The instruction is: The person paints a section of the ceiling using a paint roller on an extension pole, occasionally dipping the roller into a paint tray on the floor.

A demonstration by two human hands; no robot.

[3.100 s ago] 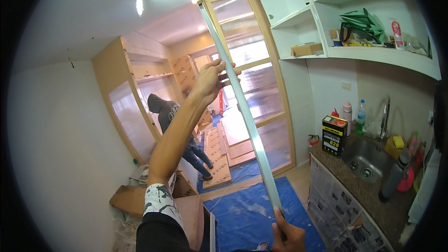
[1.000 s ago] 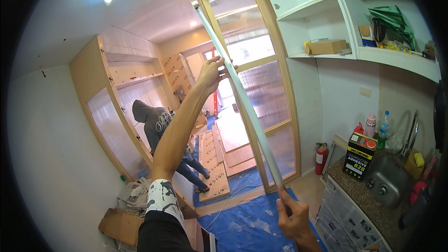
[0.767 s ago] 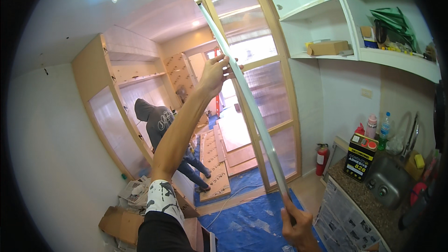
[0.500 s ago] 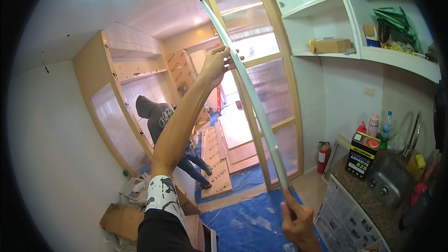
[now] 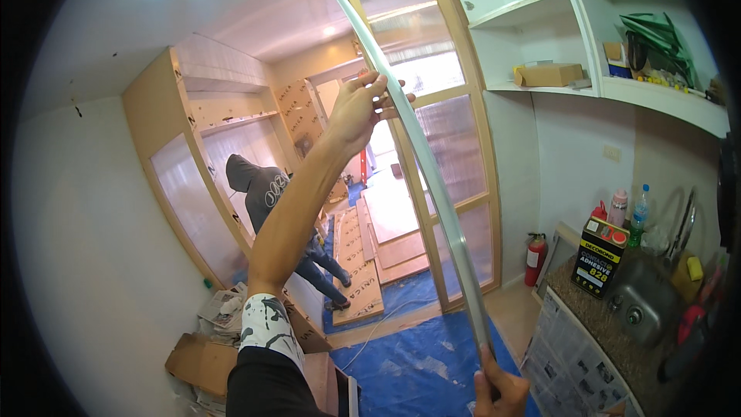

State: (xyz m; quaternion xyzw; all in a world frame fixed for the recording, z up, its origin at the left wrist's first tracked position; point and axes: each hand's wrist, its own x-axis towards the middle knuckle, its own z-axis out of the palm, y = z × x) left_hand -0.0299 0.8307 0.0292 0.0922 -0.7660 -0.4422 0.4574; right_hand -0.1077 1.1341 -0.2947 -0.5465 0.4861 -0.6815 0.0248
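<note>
A long, pale metal strip slants in front of me from near the ceiling down to the lower right. My left hand grips it in its upper part, thumb on the near side and fingertips showing past its far edge. At the strip's bottom end my right hand is closed on it, the index finger pointing up along the metal. The strip crosses in front of a wooden-framed door panel with translucent panes; whether its top touches anything I cannot tell.
A hooded person stands beyond the doorway, by wooden cabinets. Blue sheeting covers the floor. On the right are a counter with a sink, an adhesive can, a fire extinguisher and open shelves. Cardboard lies at left.
My right hand has moved down and slightly right, and more of the strip's lower part shows above it. My left hand keeps its grip, shifted slightly right in view.
</note>
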